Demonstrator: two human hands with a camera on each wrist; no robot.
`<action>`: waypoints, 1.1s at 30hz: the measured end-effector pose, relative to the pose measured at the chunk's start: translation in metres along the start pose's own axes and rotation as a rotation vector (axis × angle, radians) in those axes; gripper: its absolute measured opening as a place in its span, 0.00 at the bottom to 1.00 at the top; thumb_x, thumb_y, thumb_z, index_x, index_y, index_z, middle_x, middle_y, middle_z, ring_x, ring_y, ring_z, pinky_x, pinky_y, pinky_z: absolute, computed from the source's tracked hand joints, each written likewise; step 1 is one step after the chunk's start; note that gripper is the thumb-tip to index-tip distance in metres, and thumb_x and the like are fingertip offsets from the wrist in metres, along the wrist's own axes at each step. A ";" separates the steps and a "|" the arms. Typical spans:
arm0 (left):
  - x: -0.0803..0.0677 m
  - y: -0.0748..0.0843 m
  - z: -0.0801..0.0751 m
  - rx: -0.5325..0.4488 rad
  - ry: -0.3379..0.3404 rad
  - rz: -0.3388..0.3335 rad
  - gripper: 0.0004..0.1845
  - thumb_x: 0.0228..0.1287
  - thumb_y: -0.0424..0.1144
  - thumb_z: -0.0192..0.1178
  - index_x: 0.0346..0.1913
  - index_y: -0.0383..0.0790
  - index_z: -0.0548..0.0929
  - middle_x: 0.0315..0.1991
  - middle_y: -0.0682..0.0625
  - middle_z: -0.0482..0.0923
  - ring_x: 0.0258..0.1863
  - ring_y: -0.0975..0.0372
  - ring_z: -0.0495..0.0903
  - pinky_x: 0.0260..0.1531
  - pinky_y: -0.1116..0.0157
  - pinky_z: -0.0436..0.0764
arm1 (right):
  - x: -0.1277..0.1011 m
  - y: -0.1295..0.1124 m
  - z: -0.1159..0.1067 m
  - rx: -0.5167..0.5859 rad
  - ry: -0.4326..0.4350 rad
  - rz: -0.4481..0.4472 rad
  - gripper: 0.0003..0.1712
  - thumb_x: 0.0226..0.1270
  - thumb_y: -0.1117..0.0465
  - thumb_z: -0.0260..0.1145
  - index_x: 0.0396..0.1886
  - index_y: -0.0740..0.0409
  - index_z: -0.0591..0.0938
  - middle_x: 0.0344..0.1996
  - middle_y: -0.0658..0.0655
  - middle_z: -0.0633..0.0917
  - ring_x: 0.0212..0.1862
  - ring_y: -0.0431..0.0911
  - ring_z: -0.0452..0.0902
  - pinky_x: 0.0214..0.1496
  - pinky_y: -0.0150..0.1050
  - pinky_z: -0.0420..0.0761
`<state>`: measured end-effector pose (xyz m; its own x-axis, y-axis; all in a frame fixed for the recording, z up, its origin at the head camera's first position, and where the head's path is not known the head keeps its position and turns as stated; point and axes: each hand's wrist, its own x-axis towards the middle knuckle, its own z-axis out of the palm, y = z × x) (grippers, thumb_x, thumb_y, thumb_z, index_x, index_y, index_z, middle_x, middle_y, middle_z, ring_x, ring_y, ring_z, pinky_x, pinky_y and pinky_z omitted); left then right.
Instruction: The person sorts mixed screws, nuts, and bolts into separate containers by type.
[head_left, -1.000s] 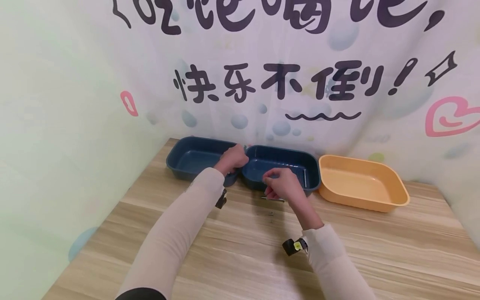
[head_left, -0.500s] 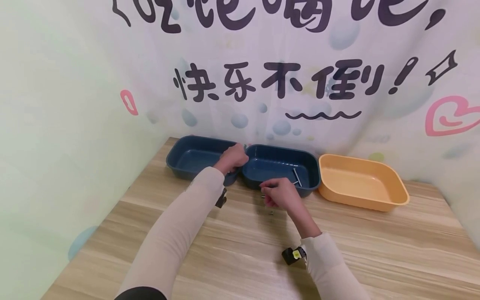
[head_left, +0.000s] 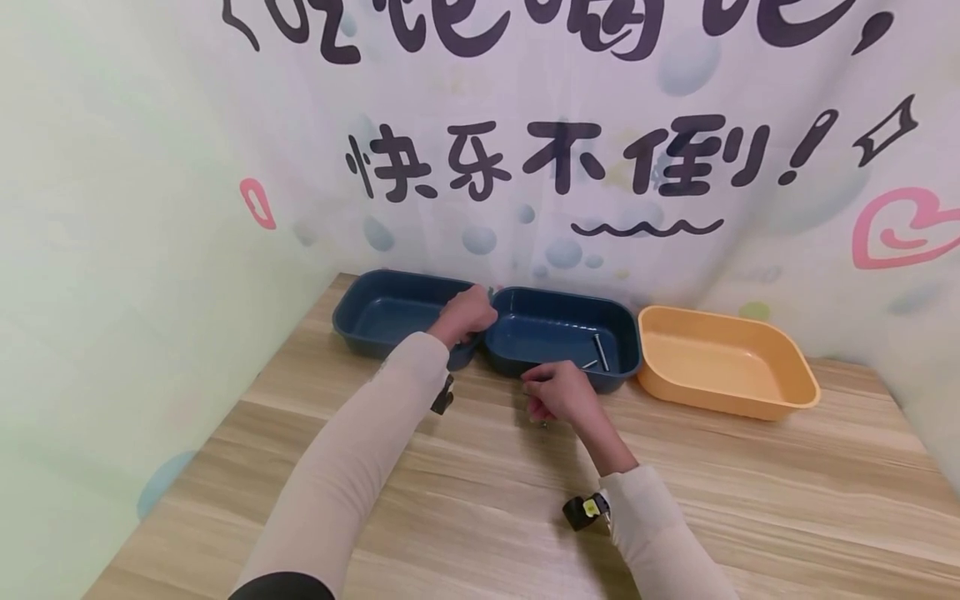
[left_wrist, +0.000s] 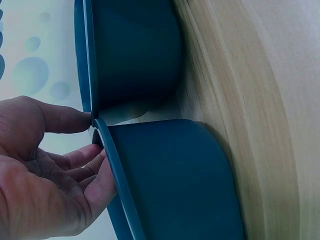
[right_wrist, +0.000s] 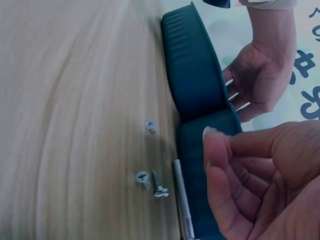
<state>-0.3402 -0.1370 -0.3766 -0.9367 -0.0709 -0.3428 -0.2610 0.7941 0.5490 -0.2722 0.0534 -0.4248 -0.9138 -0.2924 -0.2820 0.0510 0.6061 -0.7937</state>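
Three trays stand in one row along the back of the brown wood-grain desk [head_left: 450,500], two blue and one orange, apparently lined up for easy reach. Farthest left is a dark blue rounded-rectangular plastic tray [head_left: 390,319]. At its right end the left hand [head_left: 467,314] has its grip pinching the rim where both blue trays meet, thumb at the join, fingertips against the left tray's edge; judged purpose, steadying. Next comes a second dark blue plastic tray of like shape [head_left: 536,333]. Before its near wall the desk carries one long silver threaded metal rod [right_wrist: 183,200], lying along that wall, contact undetermined, and three small silver metal screws: one apart [right_wrist: 151,127], two close together [right_wrist: 143,179]; no deliberate order evident. The right hand [head_left: 564,392] is held low near these, fingers curled and tips close together; whether its grip pinches anything cannot be told. Inside the second tray, toward its right end, two metal pieces are counted: one long slim silver metal bolt [head_left: 602,352] and one slim silver metal piece [head_left: 590,364], partly hidden, both presumably kept there against rolling. Farthest right, just beside, stands one orange rounded-rectangular plastic tray [head_left: 720,369].
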 end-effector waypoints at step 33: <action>0.004 -0.001 0.004 -0.020 0.028 -0.019 0.12 0.69 0.37 0.48 0.52 0.37 0.70 0.44 0.43 0.74 0.39 0.52 0.77 0.31 0.60 0.83 | 0.012 0.023 0.009 -0.096 0.043 0.088 0.05 0.68 0.64 0.63 0.35 0.60 0.84 0.20 0.55 0.83 0.19 0.44 0.77 0.24 0.35 0.81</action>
<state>-0.3426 -0.1355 -0.3810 -0.9378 -0.1031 -0.3316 -0.2831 0.7801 0.5580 -0.2780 0.0572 -0.4512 -0.9241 -0.2040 -0.3230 0.0947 0.6967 -0.7111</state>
